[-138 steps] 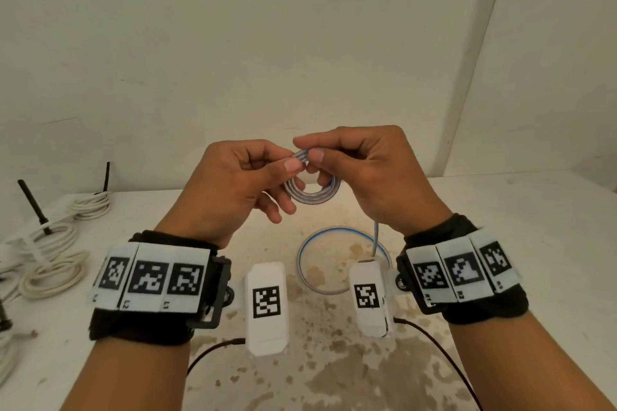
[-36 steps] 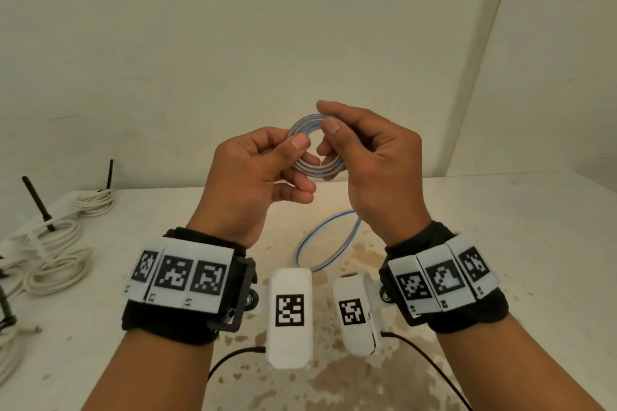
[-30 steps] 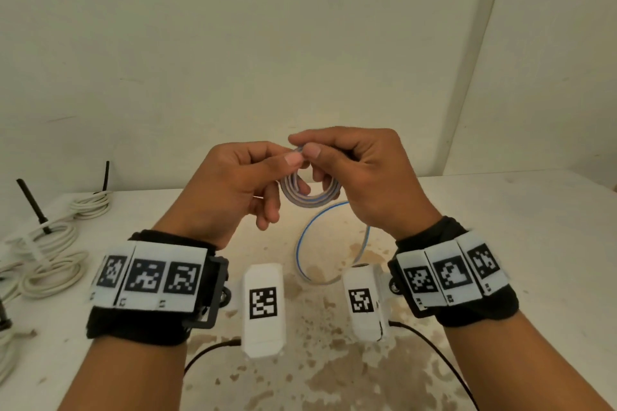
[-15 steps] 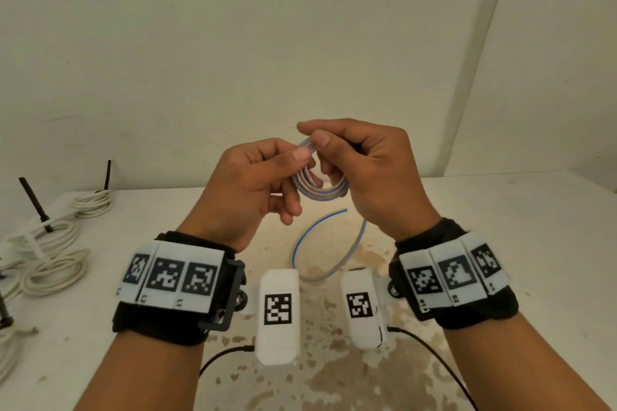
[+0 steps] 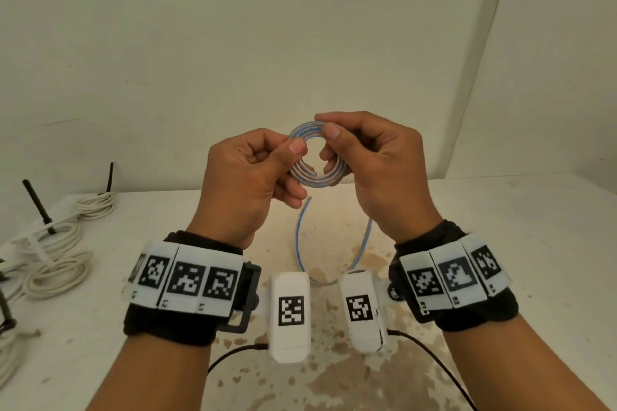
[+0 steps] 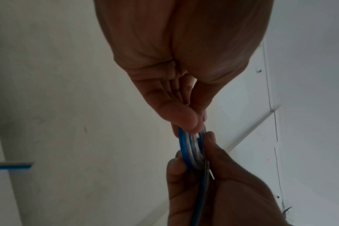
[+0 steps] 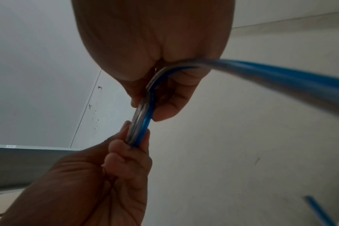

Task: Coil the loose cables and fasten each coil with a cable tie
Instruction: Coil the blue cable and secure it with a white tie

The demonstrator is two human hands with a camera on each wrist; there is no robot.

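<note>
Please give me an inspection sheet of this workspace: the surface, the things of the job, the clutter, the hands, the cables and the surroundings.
Surface: white table, brown stains at front centre.
Job's things: blue-and-white cable coil held in the air above the table; its loose tail hangs in a loop to the table. No cable tie seen on it.
Clutter: nothing seen.
Hands: left hand pinches the coil's left side; right hand pinches its top and right side.
Cables: white cable coils lie at the table's left edge, with black rod-like ends; ties on them are unclear.
Surroundings: plain pale walls meeting at a corner.
</note>
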